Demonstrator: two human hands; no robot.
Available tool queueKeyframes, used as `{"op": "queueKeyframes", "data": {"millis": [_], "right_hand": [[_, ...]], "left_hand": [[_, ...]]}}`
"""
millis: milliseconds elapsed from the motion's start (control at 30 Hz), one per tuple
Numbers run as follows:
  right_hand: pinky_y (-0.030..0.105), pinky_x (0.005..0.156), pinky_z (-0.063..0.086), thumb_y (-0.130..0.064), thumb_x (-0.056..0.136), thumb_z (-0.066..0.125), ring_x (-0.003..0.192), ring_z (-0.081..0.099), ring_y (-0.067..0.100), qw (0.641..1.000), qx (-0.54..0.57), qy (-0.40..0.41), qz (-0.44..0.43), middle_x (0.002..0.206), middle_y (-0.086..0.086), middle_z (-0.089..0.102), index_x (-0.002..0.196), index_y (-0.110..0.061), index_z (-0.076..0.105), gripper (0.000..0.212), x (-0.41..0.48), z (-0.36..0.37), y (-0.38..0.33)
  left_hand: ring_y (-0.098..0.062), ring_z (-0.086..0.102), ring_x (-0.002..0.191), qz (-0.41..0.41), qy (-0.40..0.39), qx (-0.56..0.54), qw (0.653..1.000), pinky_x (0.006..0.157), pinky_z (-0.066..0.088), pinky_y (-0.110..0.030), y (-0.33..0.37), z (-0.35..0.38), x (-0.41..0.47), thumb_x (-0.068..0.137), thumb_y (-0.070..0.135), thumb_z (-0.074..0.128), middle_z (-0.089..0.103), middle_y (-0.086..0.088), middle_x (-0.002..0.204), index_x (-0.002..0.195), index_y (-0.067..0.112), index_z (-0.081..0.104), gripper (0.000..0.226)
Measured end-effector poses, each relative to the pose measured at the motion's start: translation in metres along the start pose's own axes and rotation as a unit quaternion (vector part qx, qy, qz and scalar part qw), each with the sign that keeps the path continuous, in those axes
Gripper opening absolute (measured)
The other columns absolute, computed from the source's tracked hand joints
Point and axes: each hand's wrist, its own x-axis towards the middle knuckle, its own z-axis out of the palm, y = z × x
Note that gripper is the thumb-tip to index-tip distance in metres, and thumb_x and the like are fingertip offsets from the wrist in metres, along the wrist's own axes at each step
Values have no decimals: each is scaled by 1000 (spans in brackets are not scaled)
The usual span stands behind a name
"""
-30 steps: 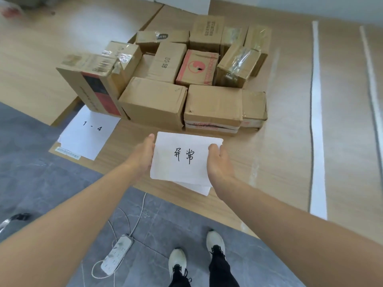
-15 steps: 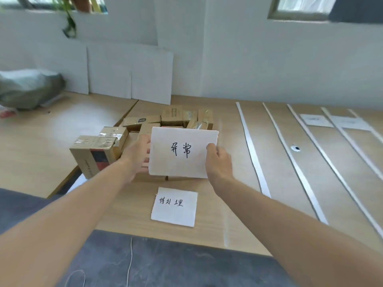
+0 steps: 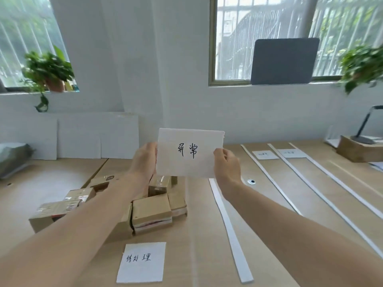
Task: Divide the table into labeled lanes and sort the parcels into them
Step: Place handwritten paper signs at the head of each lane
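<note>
Both hands hold a sheet of paper (image 3: 189, 152) upright in the air above and just behind the pile of boxes (image 3: 152, 212), its handwritten characters facing the camera. The left hand (image 3: 145, 160) grasps the sheet's left edge, fingers curled behind it. The right hand (image 3: 227, 164) pinches the right edge between thumb and fingertips. The sheet's lower edge hangs above the far boxes, apart from them, and its top right corner looks slightly torn. The pile sits on the table (image 3: 269, 224), and the left forearm crosses over its left side. In front of the pile, near the table's front edge, a square label (image 3: 142, 263) lies flat with writing on it. Right of the pile, past a band of bare wood, a white strip (image 3: 228, 226) runs from near the front edge away toward the wall. Farther right of the pile, two more strips (image 3: 271, 181) run the same way, with wide lanes of bare wood between them. Two small labels (image 3: 265, 154) lie at the far ends of those lanes. Well to the right of the pile, a lamp (image 3: 364, 129) stands on a wooden block (image 3: 358, 151). Behind the pile, white boards (image 3: 83, 137) lean against the wall.
</note>
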Motion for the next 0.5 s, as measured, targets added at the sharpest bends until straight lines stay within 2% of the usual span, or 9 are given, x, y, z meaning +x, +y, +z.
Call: {"op": "queueKeyframes", "data": {"millis": [100,167,267,300,433,500], "right_hand": [[34,71,41,-50,85,46,81,56,17,1000,-2,6,-2,119,11,60,93,-16,64,40,23,-52,-4],[35,73,43,-53,84,46,87,58,18,1000,1,15,-7,120,10,61,98,-17,66,43,42,-91,-5],[37,78,47,-56,80,45,98,62,20,1000,-10,22,-20,124,10,61,106,-22,68,49,73,-151,-8],[37,77,47,-56,79,45,96,62,21,999,-13,22,-22,123,10,62,104,-24,68,46,85,-171,-8],[34,69,41,-54,78,46,76,51,20,999,-16,8,-28,110,10,56,89,-24,62,36,132,-243,-2],[35,75,44,-53,79,46,85,56,20,1000,-3,6,-18,118,7,59,100,-26,66,39,148,-263,2]], "left_hand": [[-24,45,83,10,-8,-6,1000,74,37,-43,12,53,1,86,41,41,50,-3,95,83,21,52,23],[-24,45,81,10,-8,-19,1000,73,35,-42,17,94,3,78,49,45,49,-4,94,73,28,48,22],[-24,44,80,11,-14,-21,1000,74,34,-42,16,157,16,69,57,45,49,-5,91,83,22,54,39],[-24,43,81,12,-14,-25,1000,74,34,-42,16,179,18,70,57,46,49,-4,91,85,22,54,39],[-24,41,82,18,4,-66,998,74,32,-42,31,263,13,65,56,47,44,-5,94,72,33,45,25],[-24,42,82,16,-1,-90,996,75,33,-41,39,290,9,62,55,47,46,-4,96,75,30,47,28]]}}
